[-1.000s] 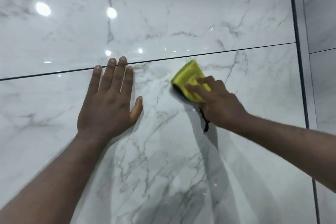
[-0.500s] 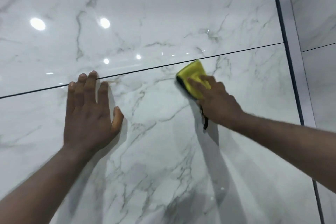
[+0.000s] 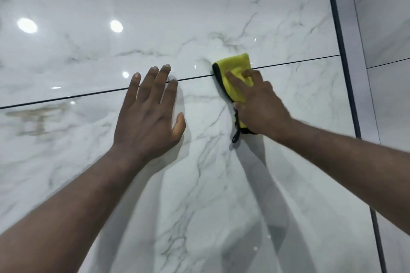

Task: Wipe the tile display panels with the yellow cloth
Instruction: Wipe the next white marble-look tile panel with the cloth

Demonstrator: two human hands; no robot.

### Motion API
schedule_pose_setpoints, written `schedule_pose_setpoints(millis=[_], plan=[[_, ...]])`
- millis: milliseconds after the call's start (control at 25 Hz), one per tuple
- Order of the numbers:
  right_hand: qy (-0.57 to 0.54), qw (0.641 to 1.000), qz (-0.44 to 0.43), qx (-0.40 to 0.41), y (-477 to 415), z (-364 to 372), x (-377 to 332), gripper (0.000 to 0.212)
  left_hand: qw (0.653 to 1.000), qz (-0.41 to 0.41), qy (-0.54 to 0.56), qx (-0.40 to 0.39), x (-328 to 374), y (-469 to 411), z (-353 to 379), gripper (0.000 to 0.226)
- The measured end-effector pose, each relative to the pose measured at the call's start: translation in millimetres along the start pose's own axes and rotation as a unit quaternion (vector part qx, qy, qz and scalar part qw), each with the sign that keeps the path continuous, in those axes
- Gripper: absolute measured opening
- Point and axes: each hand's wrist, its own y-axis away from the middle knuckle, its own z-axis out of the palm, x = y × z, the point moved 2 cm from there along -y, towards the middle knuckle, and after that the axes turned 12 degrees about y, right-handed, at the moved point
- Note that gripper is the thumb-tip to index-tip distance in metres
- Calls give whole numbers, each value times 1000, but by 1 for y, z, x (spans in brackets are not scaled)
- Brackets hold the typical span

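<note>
Yellow cloth (image 3: 236, 66) lies folded across the dark seam (image 3: 195, 77) between the upper panel (image 3: 177, 6) and lower panel (image 3: 199, 184), long axis crossing it. The right hand (image 3: 259, 104) presses it with flat fingers; the left hand (image 3: 146, 117), splayed flat, braces just beside it

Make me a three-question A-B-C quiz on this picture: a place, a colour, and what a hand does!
1. Where is the yellow cloth? A) across the joint line B) in a bucket C) on the floor
2. What colour is the cloth's edge? A) red B) black C) white
3. How is the left hand? A) a fist B) flat on the marble-look tile C) holding a bottle
Answers: 1 A, the cloth covers the line; 2 B, black trim shows; 3 B, the palm lies flat, fingers straight.
</note>
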Motion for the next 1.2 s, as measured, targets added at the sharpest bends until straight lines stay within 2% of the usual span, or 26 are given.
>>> schedule_pose_setpoints(millis=[120, 160, 280, 360, 520, 600, 680, 760, 800, 920, 1000, 1080, 1200], plan=[[49, 991, -126, 16, 32, 20, 18, 85, 1000, 2, 5, 8, 25, -18, 24, 76], [57, 990, -128, 17, 32, 25, 38, 85, 1000, 4, 10, 8, 32, -21, 31, 76], [19, 1000, 24, 3, -7, 22, 80, 81, 1000, -5, 4, -2, 43, -19, 50, 78], [15, 999, 46, 21, -14, 22, 70, 80, 1000, -8, -16, -8, 44, -15, 55, 80], [58, 989, -127, 47, 48, 42, 65, 83, 999, -5, -39, -15, 45, -12, 57, 79], [77, 992, -89, 46, 44, 45, 91, 83, 999, -2, -48, -16, 45, -11, 58, 79], [36, 999, 16, 34, 19, 43, 104, 81, 999, -3, -49, -16, 45, -10, 58, 79], [12, 997, 77, 29, -4, 36, 92, 80, 999, -2, -46, -16, 45, -9, 58, 79], [4, 996, 75, 39, -5, 32, 79, 81, 999, -1, -47, -16, 45, -9, 58, 79], [54, 996, -47, 54, 37, 37, 48, 83, 999, 2, -41, -21, 46, -10, 58, 79], [74, 992, -90, 39, 59, 41, 59, 81, 999, 6, -41, -27, 45, -9, 59, 78], [74, 996, -44, 18, 38, 39, 87, 80, 999, 3, -38, -25, 44, -8, 59, 78], [22, 995, 98, -6, -9, 29, 98, 80, 999, 5, -31, -30, 45, -8, 58, 77]])
